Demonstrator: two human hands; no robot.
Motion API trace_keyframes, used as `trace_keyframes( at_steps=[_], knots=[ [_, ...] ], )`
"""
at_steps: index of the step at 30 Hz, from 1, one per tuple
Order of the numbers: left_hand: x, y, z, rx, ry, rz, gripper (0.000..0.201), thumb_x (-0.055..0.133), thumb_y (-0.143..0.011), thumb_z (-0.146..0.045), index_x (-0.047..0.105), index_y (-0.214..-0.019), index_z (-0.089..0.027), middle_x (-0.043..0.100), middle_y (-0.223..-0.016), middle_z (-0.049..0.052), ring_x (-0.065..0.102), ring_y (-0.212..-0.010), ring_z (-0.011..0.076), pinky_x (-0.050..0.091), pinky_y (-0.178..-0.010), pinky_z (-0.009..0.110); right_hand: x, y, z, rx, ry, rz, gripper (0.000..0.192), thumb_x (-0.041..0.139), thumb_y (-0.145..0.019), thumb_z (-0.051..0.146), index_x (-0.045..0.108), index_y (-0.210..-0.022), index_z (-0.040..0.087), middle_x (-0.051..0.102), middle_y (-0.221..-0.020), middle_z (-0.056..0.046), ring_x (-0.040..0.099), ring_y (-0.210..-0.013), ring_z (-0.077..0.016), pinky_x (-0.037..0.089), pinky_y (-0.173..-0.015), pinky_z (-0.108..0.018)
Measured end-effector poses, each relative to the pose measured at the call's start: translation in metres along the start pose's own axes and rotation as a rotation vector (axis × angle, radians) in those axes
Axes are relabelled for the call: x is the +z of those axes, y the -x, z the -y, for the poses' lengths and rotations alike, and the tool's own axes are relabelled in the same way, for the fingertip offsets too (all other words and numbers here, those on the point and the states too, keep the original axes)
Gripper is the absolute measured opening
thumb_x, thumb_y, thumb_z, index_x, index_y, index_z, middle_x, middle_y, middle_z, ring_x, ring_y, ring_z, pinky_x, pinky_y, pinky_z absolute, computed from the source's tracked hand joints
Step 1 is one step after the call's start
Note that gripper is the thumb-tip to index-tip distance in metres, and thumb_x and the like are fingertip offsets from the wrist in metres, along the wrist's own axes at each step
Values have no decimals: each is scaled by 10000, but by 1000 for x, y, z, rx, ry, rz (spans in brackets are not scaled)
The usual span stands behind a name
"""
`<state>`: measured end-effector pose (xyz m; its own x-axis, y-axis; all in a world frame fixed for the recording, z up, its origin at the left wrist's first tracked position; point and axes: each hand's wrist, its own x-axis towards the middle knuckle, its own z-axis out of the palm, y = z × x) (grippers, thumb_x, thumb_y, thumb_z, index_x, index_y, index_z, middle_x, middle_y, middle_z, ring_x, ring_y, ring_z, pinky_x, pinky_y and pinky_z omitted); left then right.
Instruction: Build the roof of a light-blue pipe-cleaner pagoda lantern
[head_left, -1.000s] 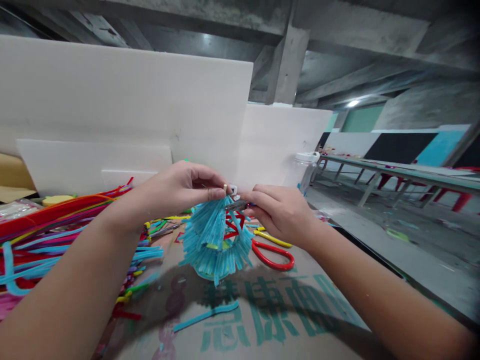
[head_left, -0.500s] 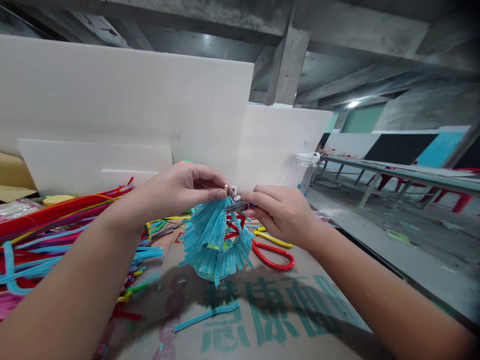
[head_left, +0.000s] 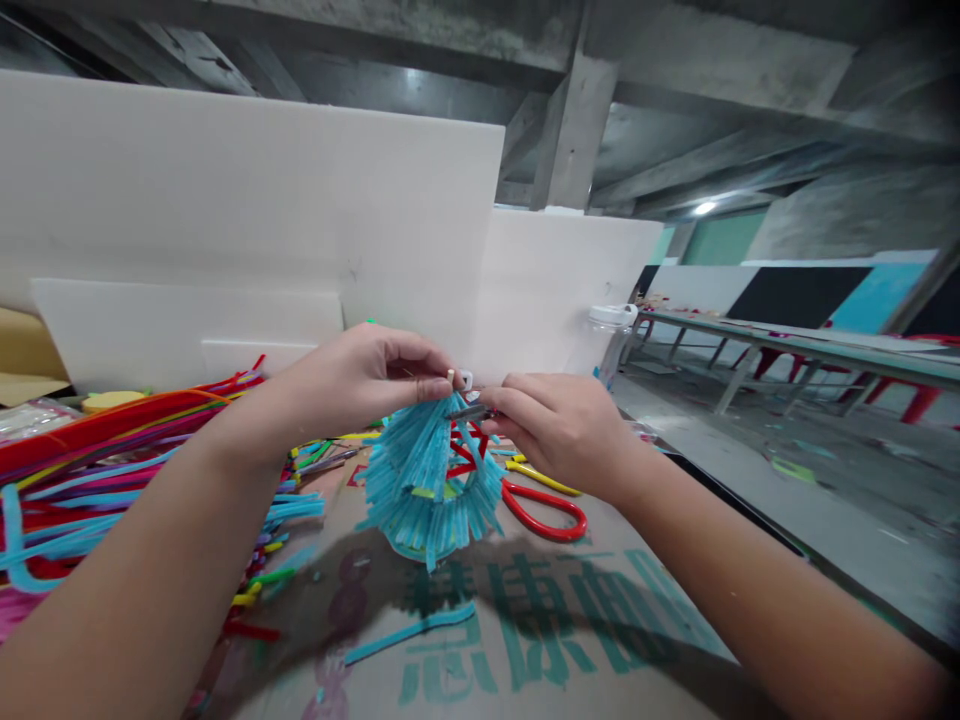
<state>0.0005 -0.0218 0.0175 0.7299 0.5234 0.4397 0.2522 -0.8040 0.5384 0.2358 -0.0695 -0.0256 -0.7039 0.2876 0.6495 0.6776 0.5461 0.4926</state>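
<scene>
My left hand (head_left: 382, 375) is closed in a pinch on the top of a light-blue fringed cone (head_left: 420, 470) made of pipe cleaners, holding it above the cardboard. A short pale stub pokes up beside the thumb. Opposite it, my right hand (head_left: 555, 425) grips a small grey metal tool (head_left: 469, 412), whose tip touches the cone's upper right side. The fingers hide the rest of that tool. Behind the cone lie red-handled scissors (head_left: 547, 535). One loose blue pipe cleaner (head_left: 412, 632) rests on the cardboard in front.
Bundles of coloured pipe cleaners (head_left: 97, 500) lie at the left. The worktop is printed cardboard (head_left: 525, 620). White boards (head_left: 247, 220) stand behind it, with a clear bottle (head_left: 607, 345) at the right. Farther off is a long table (head_left: 795, 350) with red stools.
Both hands hold nearly the same pose. The tool still touches the cone's upper side, and the whole view has shifted very slightly.
</scene>
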Motion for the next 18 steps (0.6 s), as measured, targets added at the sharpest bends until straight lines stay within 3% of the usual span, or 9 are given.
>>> trace_keyframes(
  at_steps=[8, 18],
  knots=[
    [-1, 1, -3, -6, -9, -5, 125, 617, -873, -258, 707, -853, -173, 580, -587, -30, 558, -603, 97, 412, -544, 177, -7, -3, 0, 48, -58, -29, 324, 406, -1028, 327, 662, -997, 131, 649, -737, -39, 530, -614, -129, 299, -530, -263],
    [0, 0, -4, 15, -118, -33, 166, 611, -875, -290, 729, -894, -176, 603, -611, -29, 559, -620, 103, 419, -573, 185, -18, -6, 4, 124, -111, 142, 291, 439, -1000, 280, 686, -1008, 124, 666, -777, -47, 557, -651, -145, 315, -554, -262]
  ],
)
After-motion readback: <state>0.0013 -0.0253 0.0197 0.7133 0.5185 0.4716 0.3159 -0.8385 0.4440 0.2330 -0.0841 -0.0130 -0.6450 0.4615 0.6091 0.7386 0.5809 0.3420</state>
